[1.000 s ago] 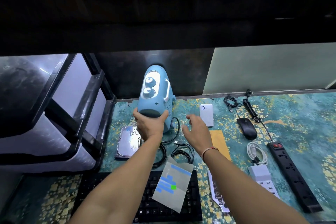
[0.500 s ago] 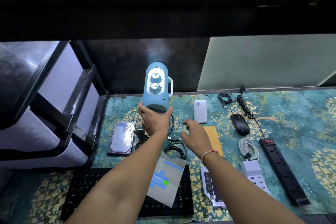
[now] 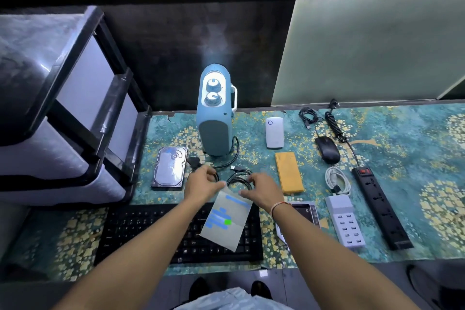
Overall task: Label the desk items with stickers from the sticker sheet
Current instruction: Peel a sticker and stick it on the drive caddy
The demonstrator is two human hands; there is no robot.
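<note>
Presently, on the patterned teal desk mat (image 3: 415, 148): sticker sheet (image 3: 227, 221), grey backing with blue strips and one green square, lying tilted across the black keyboard (image 3: 151, 231), its upper edge at both hands; left hand (image 3: 201, 185) at the sheet's upper left corner, fingers curled, thumb tip against the corner, though a firm pinch cannot be told through the blur; right hand (image 3: 264, 190) at the upper right edge, fingers spread and loosely bent, thumb tip just at the paper, holding nothing that shows; coiled black cable (image 3: 239, 178) between and just beyond the two hands; blue heater-like appliance (image 3: 215, 118) with two dials, upright at the back of the mat; hard drive (image 3: 169, 167) left of the hands; white plug-in device (image 3: 274, 132) right of the appliance; yellow pad (image 3: 288, 171) nearer, beside the right hand; black mouse (image 3: 327, 150), white cable bundle (image 3: 337, 180), white multi-port charger (image 3: 346, 225) and black power strip (image 3: 380, 206) further right; grey drawer unit (image 3: 63, 113) at the mat's left end.
</note>
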